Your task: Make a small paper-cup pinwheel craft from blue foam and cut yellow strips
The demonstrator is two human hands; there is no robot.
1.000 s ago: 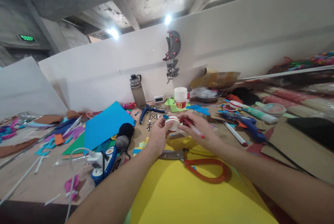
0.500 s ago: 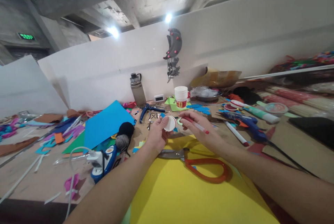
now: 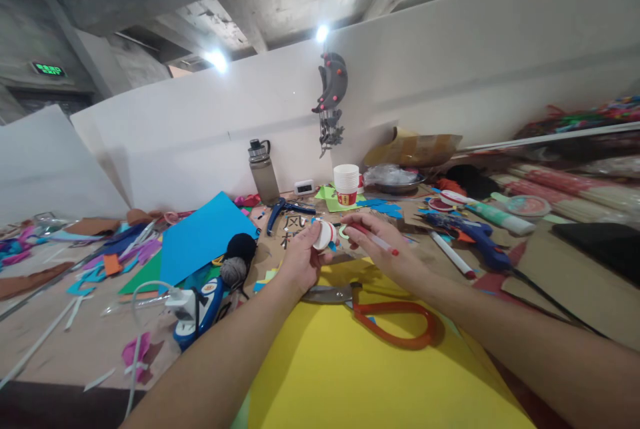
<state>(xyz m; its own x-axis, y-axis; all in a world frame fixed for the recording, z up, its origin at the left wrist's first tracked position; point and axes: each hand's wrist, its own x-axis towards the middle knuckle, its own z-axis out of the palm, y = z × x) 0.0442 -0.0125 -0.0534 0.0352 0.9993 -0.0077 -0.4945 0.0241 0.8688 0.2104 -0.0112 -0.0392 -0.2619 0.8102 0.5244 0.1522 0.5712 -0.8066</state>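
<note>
My left hand (image 3: 303, 256) is closed around a small paper cup (image 3: 324, 234), white with a red band, tipped on its side with a round white face toward me. Bits of blue show at its edge. In my right hand (image 3: 381, 240) lies a red pen (image 3: 383, 246), slanting across the fingers. Those fingertips also pinch a small pale green curved piece (image 3: 344, 232), just right of the cup and apart from it. Below both hands, scissors with orange handles (image 3: 400, 322) rest on yellow sheets (image 3: 320, 376).
A stack of paper cups (image 3: 346, 182) and a bottle (image 3: 263, 176) stand at the back. Left are a blue sheet (image 3: 200, 236), yarn balls (image 3: 240, 256) and a power strip (image 3: 197, 312) with a cable. Right lie a glue gun (image 3: 483, 246) and a marker (image 3: 453, 254).
The cup in my left hand has turned a little, so its round face is seen more from the side and more red band shows. My right hand has hardly moved.
</note>
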